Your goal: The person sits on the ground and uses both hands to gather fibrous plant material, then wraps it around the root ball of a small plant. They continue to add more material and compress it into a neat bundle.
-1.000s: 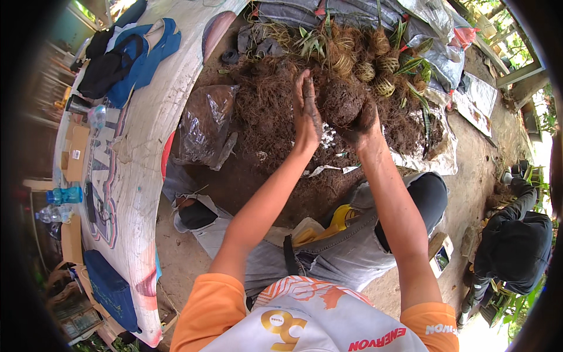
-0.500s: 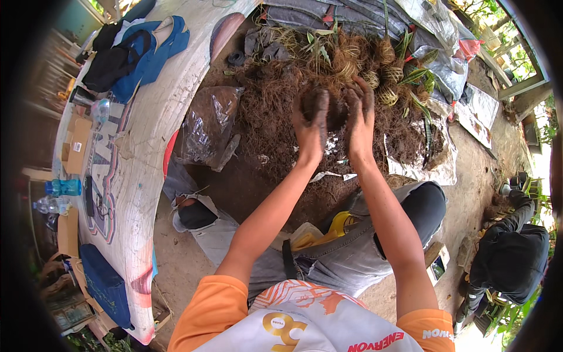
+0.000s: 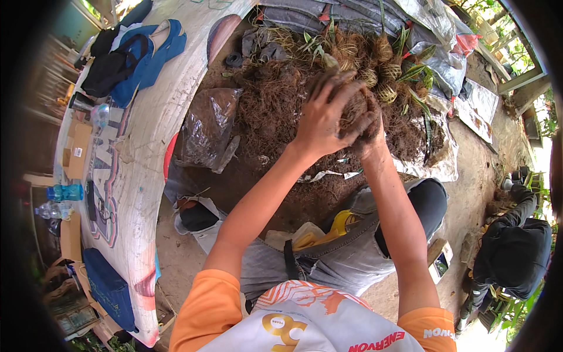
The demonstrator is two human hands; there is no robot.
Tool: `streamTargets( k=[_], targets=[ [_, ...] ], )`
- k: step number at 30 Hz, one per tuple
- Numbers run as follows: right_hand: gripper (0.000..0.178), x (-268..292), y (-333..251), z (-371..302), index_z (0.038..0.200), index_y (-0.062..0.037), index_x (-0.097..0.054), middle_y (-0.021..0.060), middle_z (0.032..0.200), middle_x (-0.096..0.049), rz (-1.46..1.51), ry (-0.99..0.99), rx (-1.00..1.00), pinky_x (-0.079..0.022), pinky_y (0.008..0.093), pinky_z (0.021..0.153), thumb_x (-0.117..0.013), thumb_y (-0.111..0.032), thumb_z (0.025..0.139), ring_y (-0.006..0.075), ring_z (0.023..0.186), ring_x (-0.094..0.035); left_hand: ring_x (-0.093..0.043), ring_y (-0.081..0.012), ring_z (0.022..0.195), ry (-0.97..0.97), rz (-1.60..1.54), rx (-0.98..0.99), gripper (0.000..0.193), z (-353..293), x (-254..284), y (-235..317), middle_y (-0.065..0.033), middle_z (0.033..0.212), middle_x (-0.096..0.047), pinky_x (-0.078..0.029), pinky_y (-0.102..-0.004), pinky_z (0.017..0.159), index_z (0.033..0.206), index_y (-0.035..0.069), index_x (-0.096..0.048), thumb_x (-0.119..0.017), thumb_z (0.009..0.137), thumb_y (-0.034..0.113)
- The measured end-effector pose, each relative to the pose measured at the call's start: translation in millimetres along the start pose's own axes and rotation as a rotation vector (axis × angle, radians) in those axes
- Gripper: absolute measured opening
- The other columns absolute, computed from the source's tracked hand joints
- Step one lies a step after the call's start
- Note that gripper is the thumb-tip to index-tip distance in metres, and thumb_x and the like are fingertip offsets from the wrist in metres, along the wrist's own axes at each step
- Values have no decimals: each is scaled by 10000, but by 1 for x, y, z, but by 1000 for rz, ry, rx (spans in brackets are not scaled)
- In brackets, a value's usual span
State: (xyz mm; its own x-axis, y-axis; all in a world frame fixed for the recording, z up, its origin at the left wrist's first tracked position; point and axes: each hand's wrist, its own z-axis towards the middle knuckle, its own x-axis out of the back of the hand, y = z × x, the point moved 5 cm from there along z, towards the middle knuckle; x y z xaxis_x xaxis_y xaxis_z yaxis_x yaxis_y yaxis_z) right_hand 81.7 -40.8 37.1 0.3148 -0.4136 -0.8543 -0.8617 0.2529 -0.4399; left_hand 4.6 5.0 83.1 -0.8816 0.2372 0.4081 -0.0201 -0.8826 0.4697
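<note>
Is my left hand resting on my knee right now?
No, your left hand is spread against the brown clump, which your right hand cups.

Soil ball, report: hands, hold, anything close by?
Left hand spread over the soil ball; right hand cupping its right side. Ball partly hidden by the hands. Bound plants just beyond.

shirt: white — orange sleeves, red-and-gold print | jeans: faded grey — dark patch, right knee

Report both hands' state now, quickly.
Left hand: open, fingers spread across the brown fibrous ball.
Right hand: cupped around the ball's right side, holding it.
</note>
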Motion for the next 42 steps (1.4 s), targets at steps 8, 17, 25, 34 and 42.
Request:
streamTargets(
  k=[8, 17, 25, 34, 42],
  targets=[
    [307, 28, 0, 11, 1145, -111, -497, 59, 1090, -549, 131, -45, 61, -465, 305, 865, -344, -294, 952, 167, 997, -532, -593, -275, 947, 138, 64, -62, 224, -13, -24, 4, -70, 980, -639, -464, -411, 886, 936, 94, -669, -598, 723, 96],
    [335, 27, -21, 15, 1195, -94, -484, 73, 1182, -518, -278, 54, 244, -460, 359, 898, -385, -301, 952, 212, 1063, -519, -421, -295, 1193, 321, -317, 254, 566, -12, -23, -20, -110, 1246, -482, -277, -432, 1066, 1261, 97, -455, -570, 825, 439],
    [467, -3, -18, 3, 1239, -8, -445, 123, 1219, -499, -827, -77, 707, -342, 326, 1003, -512, -334, 912, 194, 1147, -449, -265, -213, 1304, 363, -1160, 1050, 617, -50, -44, -37, -79, 1416, -272, -225, -378, 1071, 1369, 80, -309, -476, 893, 434],
    [367, 12, -8, 13, 1199, -2, -512, 109, 1220, -512, -549, -25, 469, -345, 311, 993, -496, -227, 910, 194, 1142, -463, -530, -168, 1002, 466, -771, 718, 335, -40, -29, -31, -122, 1103, -530, -449, -308, 848, 1135, -12, -483, -578, 886, 190],
    [374, 25, -19, 18, 1237, -64, -461, 117, 1192, -526, -94, -102, 164, -446, 350, 948, -429, -283, 936, 235, 1080, -525, -293, -351, 1291, -71, -65, 466, 639, -24, -31, -2, -235, 1396, -250, -307, -495, 1039, 1362, 58, -282, -506, 880, 414]
  ],
)
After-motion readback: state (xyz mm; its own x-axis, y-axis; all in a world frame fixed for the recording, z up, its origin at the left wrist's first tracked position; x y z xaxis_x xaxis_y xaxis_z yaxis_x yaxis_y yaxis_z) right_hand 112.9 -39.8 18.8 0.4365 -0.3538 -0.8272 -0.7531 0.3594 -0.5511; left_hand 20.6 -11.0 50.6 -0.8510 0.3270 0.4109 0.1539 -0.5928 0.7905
